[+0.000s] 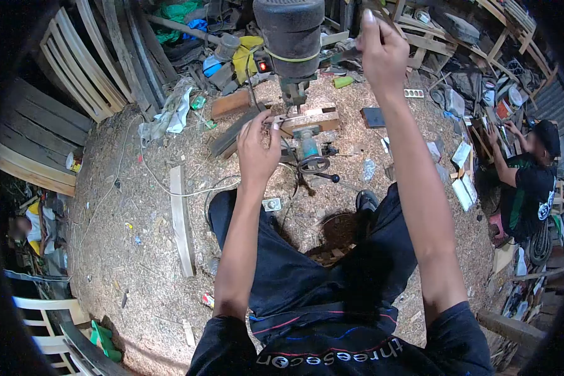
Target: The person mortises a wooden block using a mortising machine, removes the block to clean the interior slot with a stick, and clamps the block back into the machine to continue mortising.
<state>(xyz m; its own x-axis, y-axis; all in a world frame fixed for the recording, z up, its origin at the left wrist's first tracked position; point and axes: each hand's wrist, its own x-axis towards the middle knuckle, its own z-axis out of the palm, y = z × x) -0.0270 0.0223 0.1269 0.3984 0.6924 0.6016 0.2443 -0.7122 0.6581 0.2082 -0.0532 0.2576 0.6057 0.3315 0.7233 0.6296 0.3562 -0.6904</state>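
Observation:
In front of me stands a drill press with a dark motor housing (289,31). Its chuck (293,93) and bit point down at a pale wooden piece (310,118) lying over a brown wood block (327,125) on the machine's table. My left hand (259,147) has its fingers closed on the left end of the wooden piece, close to the bit. Raised to the right of the motor, my right hand (384,59) is closed around the drill press lever (341,57), whose grip is mostly hidden by the fingers. Below the table sits a handwheel (313,165).
Wood shavings cover the floor (131,207). A long board (182,219) lies at left, and curved slatted wood frames (81,69) lean behind it. Another person (526,169) crouches at right, hands on some wood. A cable (169,191) crosses the floor near a socket (271,204).

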